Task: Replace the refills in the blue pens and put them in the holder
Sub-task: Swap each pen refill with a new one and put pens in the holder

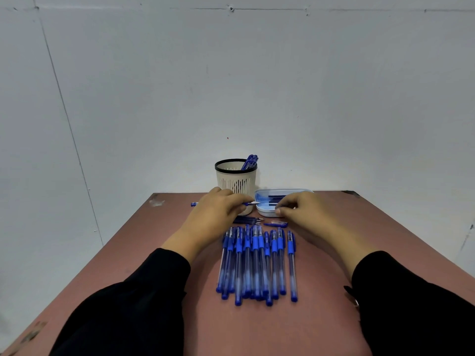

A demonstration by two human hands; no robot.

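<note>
Several capped blue pens (257,263) lie side by side on the reddish table, close to me. Behind them stands a cream pen holder (236,179) with a black rim, and a few blue pens lean inside it. My left hand (213,214) grips an uncapped blue pen (248,203) that points right, in front of the holder. My right hand (300,209) has its fingertips curled at the near edge of a white tray (267,213) holding dark blue refills; whether it pinches one is hidden. Loose refills (248,220) and a pen cap (276,224) lie between tray and pens.
The reddish table (154,253) butts against a pale wall at the back. Its left and right edges run diagonally outward towards me. My black sleeves cover the near corners of the table.
</note>
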